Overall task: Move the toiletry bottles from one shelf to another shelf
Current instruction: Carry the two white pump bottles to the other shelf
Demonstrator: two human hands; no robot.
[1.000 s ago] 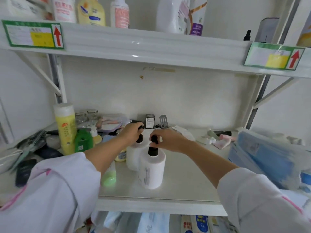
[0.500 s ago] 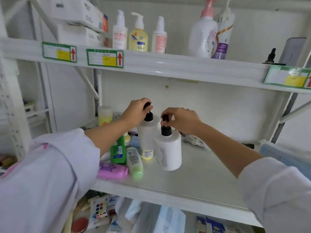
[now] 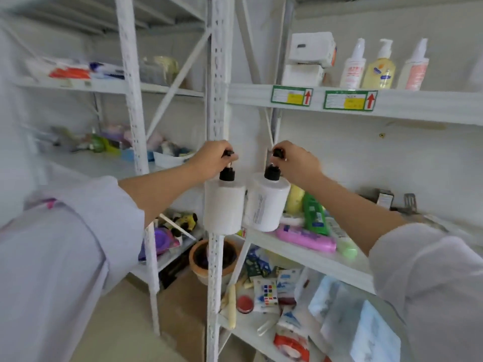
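Head view shows our left hand (image 3: 211, 160) clenched on the black pump top of a white cylindrical plastic bottle (image 3: 224, 207), hanging in the air before the white perforated metal upright (image 3: 216, 74). Just right, touching it, our right hand (image 3: 296, 163) pinches the pump of a second white labelled bottle (image 3: 268, 202), off the white lower shelf (image 3: 308, 257). Held only by their pumps, we judge either could swing, knock the upright, or slip free.

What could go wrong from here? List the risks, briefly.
1. Each white pump bottle, left and right, hangs only from its black pump head in a hand's grip (left hand, right hand); a pump could pull loose or slip.
2. The left bottle hangs right in front of the upright shelf post and could knock it.
3. The bottles hang close together and may bump.
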